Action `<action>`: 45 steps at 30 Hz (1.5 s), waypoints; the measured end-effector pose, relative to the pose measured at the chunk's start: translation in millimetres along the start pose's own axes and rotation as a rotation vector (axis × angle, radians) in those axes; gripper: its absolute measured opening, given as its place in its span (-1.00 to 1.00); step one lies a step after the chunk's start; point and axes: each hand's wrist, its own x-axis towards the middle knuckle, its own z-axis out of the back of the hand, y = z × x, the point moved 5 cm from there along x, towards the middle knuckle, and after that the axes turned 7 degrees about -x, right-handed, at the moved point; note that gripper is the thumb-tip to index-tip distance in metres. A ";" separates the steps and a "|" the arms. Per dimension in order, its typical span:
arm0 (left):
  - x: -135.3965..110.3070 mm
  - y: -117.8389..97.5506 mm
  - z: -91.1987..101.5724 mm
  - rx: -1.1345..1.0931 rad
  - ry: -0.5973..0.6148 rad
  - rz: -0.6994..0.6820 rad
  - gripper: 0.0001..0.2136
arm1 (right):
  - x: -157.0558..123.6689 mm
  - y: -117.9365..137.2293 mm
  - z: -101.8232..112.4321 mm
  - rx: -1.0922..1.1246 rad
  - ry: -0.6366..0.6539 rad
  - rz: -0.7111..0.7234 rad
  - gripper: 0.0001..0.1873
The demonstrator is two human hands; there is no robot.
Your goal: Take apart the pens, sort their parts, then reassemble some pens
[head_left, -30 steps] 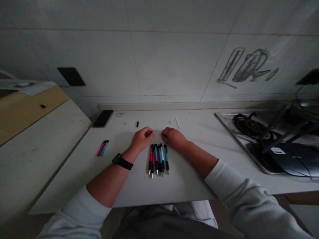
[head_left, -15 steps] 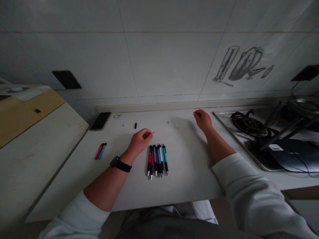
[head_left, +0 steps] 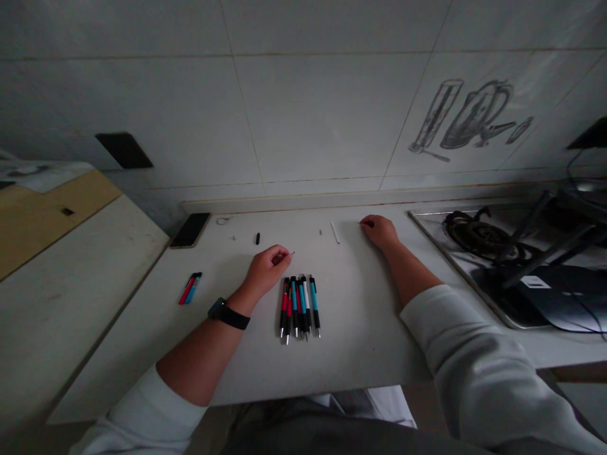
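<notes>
Hands apart: left hand (head_left: 268, 268) pinches thin piece (head_left: 293, 253), right hand (head_left: 379, 231) at counter (head_left: 265, 373) near white tube (head_left: 335, 232) (holding anything? cannot tell). Bunched pens (head_left: 302, 302) on counter look whole; black piece (head_left: 258, 239), red and blue barrels (head_left: 187, 289) lie loose, seemingly unassembled.

The left hand (head_left: 266, 266) conceals most of a thin piece (head_left: 293, 253); type indeterminable. Right hand (head_left: 380, 231): grip contents indeterminable. Small part (head_left: 320, 232): too small to identify. Right sleeve (head_left: 493, 360): cut off at lower edge.
</notes>
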 end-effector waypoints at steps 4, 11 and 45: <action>-0.5 -1.1 -0.4 0.011 -0.003 0.009 -0.84 | 0.3 -1.0 -0.8 -0.046 -0.005 0.011 -0.74; 0.5 0.1 -0.3 0.037 -0.002 -0.012 -0.84 | 1.7 -0.6 -3.5 -0.074 0.005 0.021 -0.72; -5.1 -38.2 3.1 0.049 -0.142 -0.209 -0.86 | -110.4 224.3 3.8 1.148 0.264 0.255 -0.71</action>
